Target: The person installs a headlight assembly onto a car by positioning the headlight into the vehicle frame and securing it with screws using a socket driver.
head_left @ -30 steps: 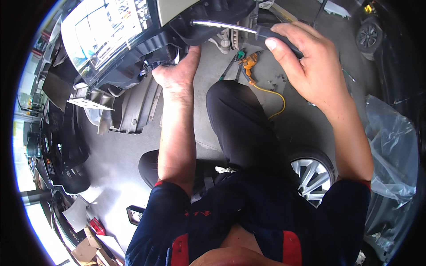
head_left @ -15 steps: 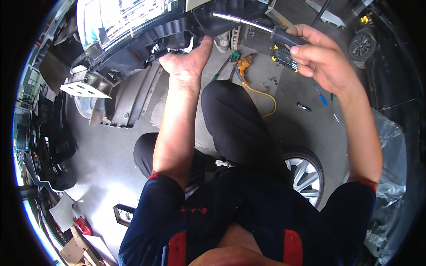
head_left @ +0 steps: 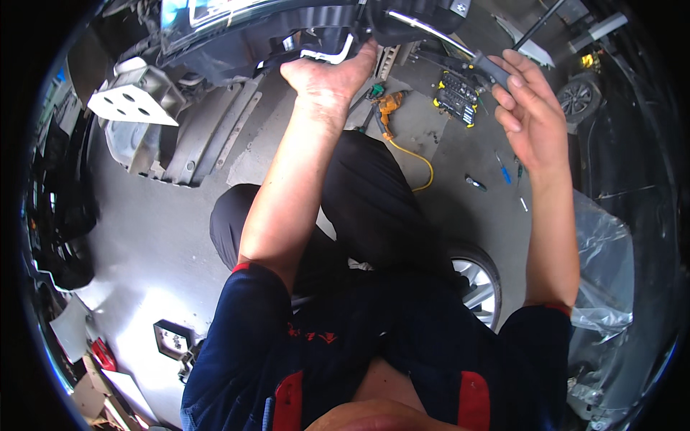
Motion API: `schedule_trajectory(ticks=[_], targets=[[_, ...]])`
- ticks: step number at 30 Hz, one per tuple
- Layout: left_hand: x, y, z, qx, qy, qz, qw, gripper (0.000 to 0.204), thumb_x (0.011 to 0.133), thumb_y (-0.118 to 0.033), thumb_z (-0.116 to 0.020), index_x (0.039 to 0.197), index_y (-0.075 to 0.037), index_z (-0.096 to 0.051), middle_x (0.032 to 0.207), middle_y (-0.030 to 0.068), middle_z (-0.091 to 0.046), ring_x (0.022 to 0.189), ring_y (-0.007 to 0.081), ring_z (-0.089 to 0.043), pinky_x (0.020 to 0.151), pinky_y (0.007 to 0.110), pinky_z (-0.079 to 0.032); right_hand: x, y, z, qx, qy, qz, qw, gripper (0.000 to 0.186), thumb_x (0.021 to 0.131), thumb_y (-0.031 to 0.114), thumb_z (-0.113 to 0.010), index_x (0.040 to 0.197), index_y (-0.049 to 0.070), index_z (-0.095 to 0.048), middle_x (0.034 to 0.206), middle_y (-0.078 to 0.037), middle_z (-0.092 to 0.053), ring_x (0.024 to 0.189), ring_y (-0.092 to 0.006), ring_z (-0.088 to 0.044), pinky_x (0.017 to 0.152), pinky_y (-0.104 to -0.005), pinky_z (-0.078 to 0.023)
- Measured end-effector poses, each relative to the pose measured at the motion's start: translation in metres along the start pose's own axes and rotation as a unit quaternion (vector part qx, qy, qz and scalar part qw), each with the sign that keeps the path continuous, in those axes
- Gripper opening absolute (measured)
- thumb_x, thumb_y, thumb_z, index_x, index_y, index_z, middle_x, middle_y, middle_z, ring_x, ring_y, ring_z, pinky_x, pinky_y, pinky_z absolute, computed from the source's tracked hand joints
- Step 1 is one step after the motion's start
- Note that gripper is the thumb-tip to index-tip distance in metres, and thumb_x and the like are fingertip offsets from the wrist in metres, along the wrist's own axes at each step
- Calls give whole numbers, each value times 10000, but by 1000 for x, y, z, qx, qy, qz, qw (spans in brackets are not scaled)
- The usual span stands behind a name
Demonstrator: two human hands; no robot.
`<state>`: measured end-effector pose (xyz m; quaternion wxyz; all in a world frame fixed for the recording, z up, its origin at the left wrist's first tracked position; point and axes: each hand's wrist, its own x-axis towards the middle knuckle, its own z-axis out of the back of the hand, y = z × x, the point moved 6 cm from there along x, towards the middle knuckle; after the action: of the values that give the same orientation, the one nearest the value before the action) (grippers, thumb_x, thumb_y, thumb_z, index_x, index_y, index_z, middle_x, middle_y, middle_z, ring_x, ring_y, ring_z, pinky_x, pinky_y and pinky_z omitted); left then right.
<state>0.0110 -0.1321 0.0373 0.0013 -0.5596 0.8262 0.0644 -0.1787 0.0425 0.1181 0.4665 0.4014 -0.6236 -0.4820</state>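
Far left of the frame: dark car parts point(head_left: 61, 237), heaped along the edge; below them, lower left, one red object point(head_left: 103, 353). Upper left: one pale bracket point(head_left: 136, 100), plate pierced with holes. Lower left, on the floor point(head_left: 144, 244): one black-rimmed tray point(head_left: 159, 348) holding small parts. Upper left to centre: one grey ridged panel point(head_left: 205, 136); above it, one black plastic housing point(head_left: 266, 39). Top centre: left hand point(head_left: 327, 75), raised, palm against the housing's underside; fingertips partly hidden, grip cannot be told. Upper centre, on the floor: one orange power tool point(head_left: 390, 109) with yellow cord point(head_left: 431, 169). Upper right of centre: one long hand tool point(head_left: 460, 47), bright shaft, dark handle; long axis slanting from handle, lower right, to tip, upper left, pointing at the housing; contact at tip cannot be told. Below it: one open black case point(head_left: 458, 99), yellow-cornered. Right: right hand point(head_left: 535, 108), fingers and thumb closed about the handle, well apart from the left hand; beneath, one blue-handled driver point(head_left: 506, 174). Lower right: one clear plastic sheet point(head_left: 600, 255).
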Motion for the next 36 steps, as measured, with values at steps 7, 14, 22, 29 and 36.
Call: schedule_trajectory(ticks=[7,14,22,29,36], targets=[[-7,-1,-7,-57,6,21,998,494,988,-489,-433,1275,-156,-658,1256,80,-699,1156,313,-636,984,563,-488,0,6,-7,-116,-112,19,987,393,1086,311,-552,1317,-7,-567,930,-134,-703,615,-68,-498,487,-212,-367],[-15,1,-10,-95,-6,47,994,506,987,-498,-428,1270,-140,-650,1238,103,-698,1130,339,-645,952,584,-511,2,1,7,-122,-138,14,983,361,1084,280,-552,1356,44,-517,1277,-216,-620,793,-131,-551,565,-248,-406],[-15,-2,-15,-126,33,57,990,529,976,-512,-440,1290,-137,-641,1251,115,-694,1139,362,-640,964,596,-506,1,4,3,-129,-109,13,985,404,1099,274,-520,1405,9,-504,1170,-129,-663,779,-118,-539,570,-231,-414],[-17,-3,-13,-131,42,66,988,529,977,-509,-437,1278,-130,-649,1254,124,-695,1146,365,-646,972,594,-506,0,3,7,-166,-100,10,981,452,1102,272,-500,1463,5,-454,1187,-134,-645,819,-121,-547,605,-236,-438],[-11,-6,-4,-119,22,57,991,529,980,-492,-429,1273,-113,-652,1247,115,-699,1140,345,-648,974,575,-507,1,7,3,-124,-113,41,985,390,1103,242,-509,1389,-23,-508,1238,-136,-611,766,-91,-526,585,-227,-410]])
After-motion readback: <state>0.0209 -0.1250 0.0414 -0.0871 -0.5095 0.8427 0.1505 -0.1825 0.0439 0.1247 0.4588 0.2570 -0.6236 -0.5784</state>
